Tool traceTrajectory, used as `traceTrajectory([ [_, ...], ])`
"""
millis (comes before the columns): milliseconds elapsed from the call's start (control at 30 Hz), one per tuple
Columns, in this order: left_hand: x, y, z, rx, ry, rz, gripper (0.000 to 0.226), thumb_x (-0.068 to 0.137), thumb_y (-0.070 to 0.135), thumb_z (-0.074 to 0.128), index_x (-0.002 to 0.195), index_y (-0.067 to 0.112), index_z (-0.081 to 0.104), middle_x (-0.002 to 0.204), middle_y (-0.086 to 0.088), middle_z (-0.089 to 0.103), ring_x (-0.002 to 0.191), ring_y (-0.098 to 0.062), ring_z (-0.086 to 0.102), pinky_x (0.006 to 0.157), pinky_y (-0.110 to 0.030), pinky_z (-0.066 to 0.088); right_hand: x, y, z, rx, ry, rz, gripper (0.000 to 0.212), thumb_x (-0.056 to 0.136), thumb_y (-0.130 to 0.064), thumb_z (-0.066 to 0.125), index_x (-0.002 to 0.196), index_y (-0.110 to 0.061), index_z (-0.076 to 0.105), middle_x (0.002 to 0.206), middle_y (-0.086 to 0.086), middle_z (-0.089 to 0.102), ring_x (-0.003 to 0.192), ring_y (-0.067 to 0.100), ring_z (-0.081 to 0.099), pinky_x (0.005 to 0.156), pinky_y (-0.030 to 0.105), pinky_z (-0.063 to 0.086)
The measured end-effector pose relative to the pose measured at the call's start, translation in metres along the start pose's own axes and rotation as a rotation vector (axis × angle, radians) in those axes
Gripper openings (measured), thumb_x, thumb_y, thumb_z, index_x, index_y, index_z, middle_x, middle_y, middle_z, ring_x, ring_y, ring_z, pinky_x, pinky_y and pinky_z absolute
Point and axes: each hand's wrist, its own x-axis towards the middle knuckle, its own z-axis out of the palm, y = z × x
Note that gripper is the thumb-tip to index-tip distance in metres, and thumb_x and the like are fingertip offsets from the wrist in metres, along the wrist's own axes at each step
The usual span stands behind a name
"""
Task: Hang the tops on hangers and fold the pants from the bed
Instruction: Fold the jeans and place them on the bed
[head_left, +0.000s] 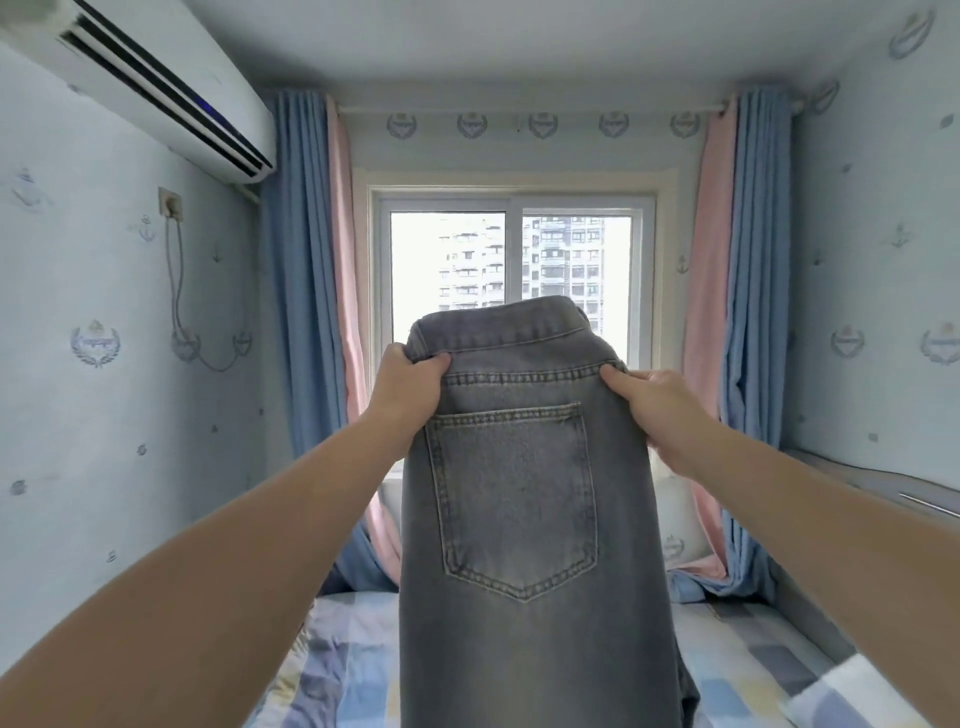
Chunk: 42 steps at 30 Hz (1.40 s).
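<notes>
Head view: one pair of grey denim jeans (524, 493) hangs above the checked bed (737, 654), left hand (410, 387) and right hand (649, 405) both pinching its waistband with curled fingers (615, 376).

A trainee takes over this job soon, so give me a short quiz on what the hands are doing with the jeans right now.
1. True or false: the jeans lie flat on the bed.
2. Where do the left hand and right hand grip them? A) hems B) either side, near the waistband C) knees
3. Fill in: facing the camera is a back ____.
Key: 1 false, they are held up above the bed; 2 B; 3 pocket.
</notes>
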Motion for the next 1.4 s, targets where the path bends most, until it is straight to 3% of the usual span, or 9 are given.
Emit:
traceTrajectory([
  [167,0.004,-0.038,-0.035,-0.002,0.005,-0.126,0.030,0.095,0.032,0.063,0.117,0.018,0.048,0.112,-0.008,0.062,0.103,-0.028,0.063,0.093,-0.052,0.054,-0.002,0.026,0.044,-0.053,-0.048,0.080,0.030,0.095,-0.039,0.067,0.089,-0.010,0.075,0.080,-0.001,0.078,0.079,0.016,0.073,0.066,0.026,0.053],
  [300,0.026,-0.105,-0.061,0.019,0.009,-0.204,0.027,0.096,0.030,0.063,0.116,0.016,0.050,0.110,-0.007,0.063,0.098,-0.025,0.064,0.077,-0.041,0.055,0.012,0.080,0.089,-0.106,-0.063,0.150,0.033,0.094,-0.037,0.068,0.086,-0.005,0.075,0.081,0.005,0.078,0.084,0.024,0.073,0.080,0.037,0.058],
  [400,0.052,-0.174,-0.079,0.048,0.005,-0.260,0.024,0.097,0.030,0.061,0.115,0.018,0.050,0.106,-0.004,0.063,0.093,-0.021,0.062,0.064,-0.031,0.047,0.031,0.137,0.130,-0.121,-0.099,0.222,0.031,0.097,-0.036,0.065,0.083,-0.010,0.076,0.076,0.000,0.077,0.068,0.013,0.074,0.061,0.027,0.057],
  [500,0.085,-0.261,-0.095,0.091,0.010,-0.336,0.014,0.098,0.027,0.061,0.104,0.019,0.051,0.102,-0.003,0.062,0.089,-0.019,0.061,0.062,-0.031,0.045,0.056,0.210,0.177,-0.164,-0.118,0.337,0.029,0.099,-0.031,0.062,0.086,-0.009,0.077,0.080,0.005,0.078,0.063,0.013,0.073,0.050,0.020,0.053],
  [633,0.132,-0.408,-0.111,0.163,0.004,-0.497,0.013,0.096,0.017,0.063,0.098,0.014,0.051,0.096,-0.004,0.060,0.085,-0.017,0.056,0.070,-0.032,0.042,0.094,0.338,0.244,-0.277,-0.141,0.482,0.033,0.099,-0.028,0.062,0.093,0.002,0.074,0.085,0.009,0.077,0.071,0.020,0.069,0.067,0.027,0.052],
  [833,0.163,-0.644,-0.134,0.278,-0.070,-0.734,0.014,0.095,0.006,0.062,0.106,0.007,0.053,0.102,-0.009,0.059,0.097,-0.026,0.056,0.074,-0.031,0.042,0.114,0.557,0.344,-0.453,-0.175,0.671,0.034,0.100,-0.028,0.061,0.084,0.002,0.065,0.076,0.010,0.053,0.070,0.021,0.045,0.065,0.032,0.031],
  [1167,0.209,-0.931,-0.143,0.374,-0.043,-0.770,0.015,0.097,0.028,0.062,0.101,0.017,0.052,0.099,-0.002,0.059,0.109,-0.032,0.059,0.084,-0.038,0.047,0.187,0.823,0.456,-0.624,-0.089,0.607,0.032,0.098,-0.029,0.061,0.073,-0.009,0.060,0.068,0.008,0.050,0.071,0.023,0.044,0.063,0.034,0.032],
  [1267,0.194,-0.985,-0.137,0.493,-0.084,-0.781,0.060,0.094,0.029,0.067,0.145,0.013,0.039,0.144,-0.010,0.049,0.134,-0.030,0.046,0.109,-0.040,0.038,0.182,0.877,0.470,-0.708,-0.074,0.660,0.029,0.101,-0.031,0.055,0.121,-0.011,0.063,0.116,0.010,0.066,0.108,0.030,0.059,0.089,0.036,0.045],
  [1400,0.123,-1.015,-0.130,0.741,-0.337,-0.754,0.071,0.093,0.041,0.062,0.154,0.020,0.031,0.160,-0.007,0.032,0.147,-0.027,0.029,0.120,-0.040,0.024,0.127,0.919,0.469,-0.880,-0.256,0.799,0.064,0.102,-0.044,0.047,0.156,-0.021,0.025,0.158,0.012,0.033,0.144,0.037,0.031,0.116,0.050,0.029],
])
